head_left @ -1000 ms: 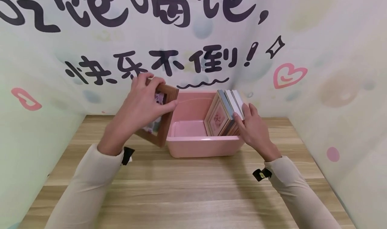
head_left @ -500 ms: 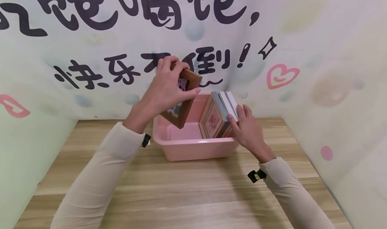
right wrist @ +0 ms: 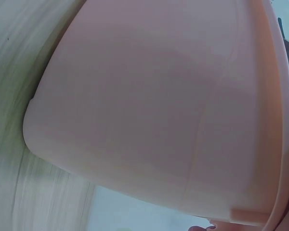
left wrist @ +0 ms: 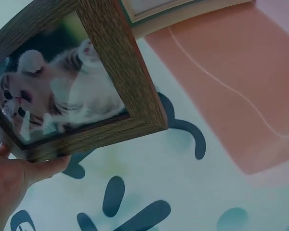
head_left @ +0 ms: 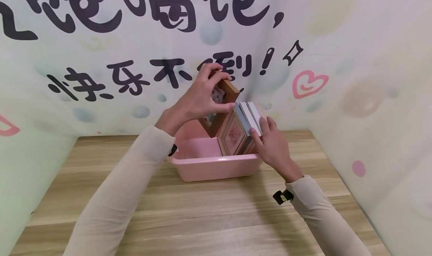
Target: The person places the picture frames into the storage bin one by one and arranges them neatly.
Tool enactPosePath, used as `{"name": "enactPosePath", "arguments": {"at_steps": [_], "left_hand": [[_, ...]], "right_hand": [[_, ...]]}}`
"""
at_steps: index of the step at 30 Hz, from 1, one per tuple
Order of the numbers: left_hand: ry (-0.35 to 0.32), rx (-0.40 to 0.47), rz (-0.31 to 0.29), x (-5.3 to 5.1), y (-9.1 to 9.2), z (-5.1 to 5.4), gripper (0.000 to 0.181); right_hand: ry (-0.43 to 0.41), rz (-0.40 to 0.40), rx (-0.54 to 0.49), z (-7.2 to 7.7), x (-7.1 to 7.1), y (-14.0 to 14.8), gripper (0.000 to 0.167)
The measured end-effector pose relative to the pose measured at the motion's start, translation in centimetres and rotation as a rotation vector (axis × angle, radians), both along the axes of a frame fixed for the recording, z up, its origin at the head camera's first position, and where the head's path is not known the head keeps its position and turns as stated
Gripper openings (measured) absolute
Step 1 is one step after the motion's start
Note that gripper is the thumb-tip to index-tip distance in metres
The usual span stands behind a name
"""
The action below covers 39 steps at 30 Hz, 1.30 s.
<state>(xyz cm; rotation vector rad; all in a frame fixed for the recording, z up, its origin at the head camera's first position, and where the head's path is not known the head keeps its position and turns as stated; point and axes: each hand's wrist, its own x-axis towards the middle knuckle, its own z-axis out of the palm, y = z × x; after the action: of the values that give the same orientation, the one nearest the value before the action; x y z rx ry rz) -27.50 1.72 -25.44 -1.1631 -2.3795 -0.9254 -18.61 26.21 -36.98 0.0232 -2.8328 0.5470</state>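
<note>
My left hand (head_left: 204,96) grips a brown wooden picture frame (head_left: 231,92) by its upper side, tilted over the pink plastic bin (head_left: 219,170). In the left wrist view this frame (left wrist: 123,62) shows a photo of a kitten, with my thumb along its edge. Just right of it, several picture frames (head_left: 233,135) lean together in the bin's right end; the nearest has a pinkish picture, others show white and blue-grey edges. My right hand (head_left: 276,147) holds this row at its right side, thumb in front. The right wrist view shows mostly the bin's outer wall (right wrist: 144,110).
The bin stands on a wood-grain table (head_left: 202,214) near the back. A white printed backdrop (head_left: 135,30) with black lettering rises behind it. Pale side walls (head_left: 381,109) bound the table left and right. The bin's left floor (head_left: 199,147) is visible.
My left hand has carried the brown picture frame rightward, from left of the bin to over it, close beside the row. My right hand stays at the row. The head view has shifted slightly.
</note>
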Motion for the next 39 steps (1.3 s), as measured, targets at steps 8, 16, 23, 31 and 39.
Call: {"name": "enactPosePath", "arguments": {"at_steps": [8,16,23,31,39], "left_hand": [[-0.025,0.034,-0.093,-1.4,1.8,-2.2,0.062],[-0.137,-0.053,-0.147,-2.3,2.7,-4.2,0.063],[-0.191,-0.172,-0.199,-2.6,3.0,-5.8,0.066],[-0.279,-0.449,-0.205,-2.5,2.9,-6.7,0.067],[-0.347,-0.588,-0.247,-2.8,3.3,-8.0,0.065]], "right_hand": [[0.019,-0.001,-0.012,-0.1,0.1,-0.1,0.069],[0.017,-0.007,-0.002,-0.1,-0.1,-0.2,0.070],[0.014,-0.007,-0.001,-0.1,0.0,-0.1,0.070],[-0.002,-0.019,-0.005,0.1,0.1,-0.2,0.071],[0.000,-0.012,-0.003,0.1,0.0,-0.2,0.070]]}}
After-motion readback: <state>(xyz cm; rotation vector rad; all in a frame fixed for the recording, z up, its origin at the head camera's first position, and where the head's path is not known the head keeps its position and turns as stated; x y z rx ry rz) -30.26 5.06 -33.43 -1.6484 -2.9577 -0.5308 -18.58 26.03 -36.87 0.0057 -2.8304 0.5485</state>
